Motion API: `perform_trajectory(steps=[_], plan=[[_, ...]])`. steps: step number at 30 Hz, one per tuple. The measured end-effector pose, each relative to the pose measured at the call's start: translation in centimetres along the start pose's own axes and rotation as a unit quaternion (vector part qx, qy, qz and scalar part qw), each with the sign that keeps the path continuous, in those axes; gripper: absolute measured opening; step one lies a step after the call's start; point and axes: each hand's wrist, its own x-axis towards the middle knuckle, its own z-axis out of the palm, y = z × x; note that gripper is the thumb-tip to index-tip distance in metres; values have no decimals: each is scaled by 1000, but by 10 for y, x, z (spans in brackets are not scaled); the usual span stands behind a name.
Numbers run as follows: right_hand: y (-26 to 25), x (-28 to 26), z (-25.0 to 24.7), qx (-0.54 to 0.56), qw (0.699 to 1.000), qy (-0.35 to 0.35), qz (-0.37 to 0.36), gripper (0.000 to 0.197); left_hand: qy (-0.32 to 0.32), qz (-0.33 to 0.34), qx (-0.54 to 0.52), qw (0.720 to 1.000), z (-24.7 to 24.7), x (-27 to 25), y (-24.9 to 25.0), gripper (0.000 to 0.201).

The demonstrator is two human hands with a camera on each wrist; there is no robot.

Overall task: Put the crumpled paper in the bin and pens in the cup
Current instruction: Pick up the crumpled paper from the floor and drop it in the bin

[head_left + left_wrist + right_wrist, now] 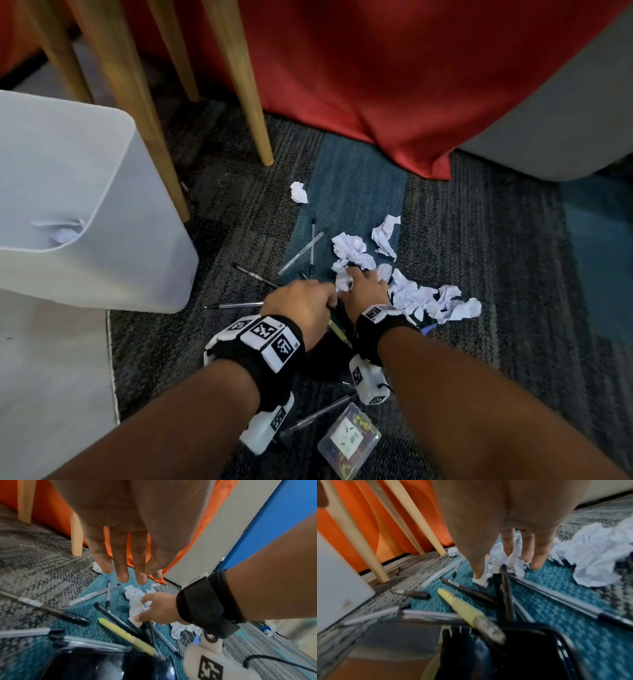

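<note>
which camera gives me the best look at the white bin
The head view. It shows the white bin almost whole, with its open top and crumpled paper inside. The right wrist view catches only a plain white side wall at its left edge; the left wrist view doesn't show it.

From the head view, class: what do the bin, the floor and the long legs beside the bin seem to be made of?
Bin: likely plastic, white, smooth, faintly translucent, rounded rim.
Floor: carpet, woven ribbed texture in grey and teal.
Legs: apparently wood, pale tan, matte, tapered.
</note>
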Motion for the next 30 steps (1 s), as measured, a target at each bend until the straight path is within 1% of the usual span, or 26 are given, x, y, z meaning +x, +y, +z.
perform_trajectory(steps=[4,8,9,11,12,13,14,16,17,19,22,24,27,30], plan=[[2,-2,12,-50,997,17,-47,34,0,0,-1,1000,19,1,2,25],[6,-16,15,-25,993,49,-101,27,10,-3,-3,1000,29,6,1,25],[5,-23,13,-16,991,64,-120,24,14,-3,-4,1000,32,7,0,26],[3,-36,11,-1,980,122,-158,8,25,-2,-6,1000,37,12,-1,32],[1,-44,9,13,975,133,-180,17,28,-4,-5,1000,40,15,-2,37],[1,-52,10,46,973,130,-182,24,28,-8,-4,1000,44,20,-3,44],[0,-58,10,68,971,140,-183,25,26,-15,-3,1000,47,25,-6,52],[0,-63,11,93,968,154,-176,16,14,-28,1,1000,52,34,-12,65],[0,-64,13,110,971,139,-160,11,3,-29,6,1000,55,39,-15,71],[3,-66,18,116,974,115,-158,12,-31,-17,24,999,63,47,-20,79],[4,-75,24,121,968,113,-187,17,-76,7,68,995,71,60,-23,78],[4,-82,27,134,964,121,-197,19,-88,21,89,992,74,70,-25,75],[7,-91,32,158,963,120,-184,15,-95,35,115,988,74,85,-27,80],[12,-97,40,158,964,111,-185,15,-113,27,127,985,68,93,-26,83]])
